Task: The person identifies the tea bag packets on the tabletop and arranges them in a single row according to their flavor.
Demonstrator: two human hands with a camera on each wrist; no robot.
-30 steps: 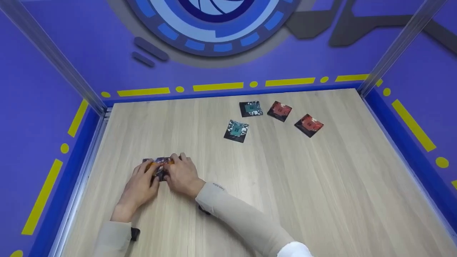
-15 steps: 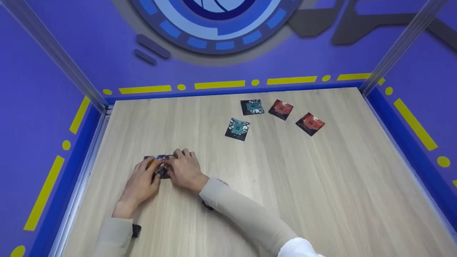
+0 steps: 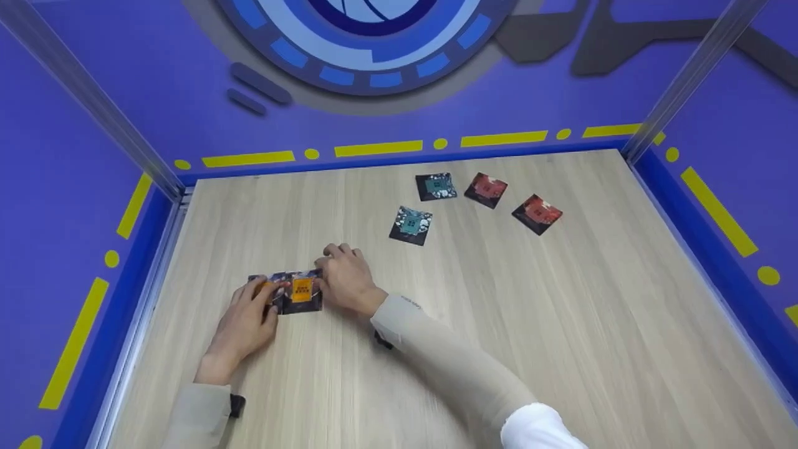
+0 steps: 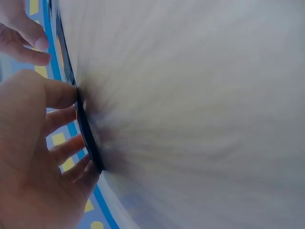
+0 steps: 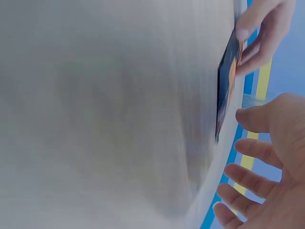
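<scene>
Two square cards lie edge to edge on the table's left half. Each has an orange block printed on a dark picture. Fingers and thumb of my left hand (image 3: 246, 321) hold the left orange card (image 4: 89, 136), covering much of it in the head view. Uncovered except near its right edge is the right orange card (image 3: 302, 290). Beside that edge is my right hand (image 3: 349, 277). In the right wrist view, the right hand's fingers (image 5: 250, 179) are spread and loosely bent, with nothing between them, apart from the card (image 5: 228, 78).
Two teal cards, one nearer (image 3: 411, 226) and one farther (image 3: 436, 186), lie toward the back middle of the wooden table (image 3: 499, 349). To their right are two red cards, a left one (image 3: 486, 190) and a right one (image 3: 538, 214). Purple-blue walls (image 3: 374, 128) enclose the table.
My right hand has let go of the right orange card and moved right and slightly away, uncovering its face. The left hand stays on its card; the teal and red cards remain in place.
</scene>
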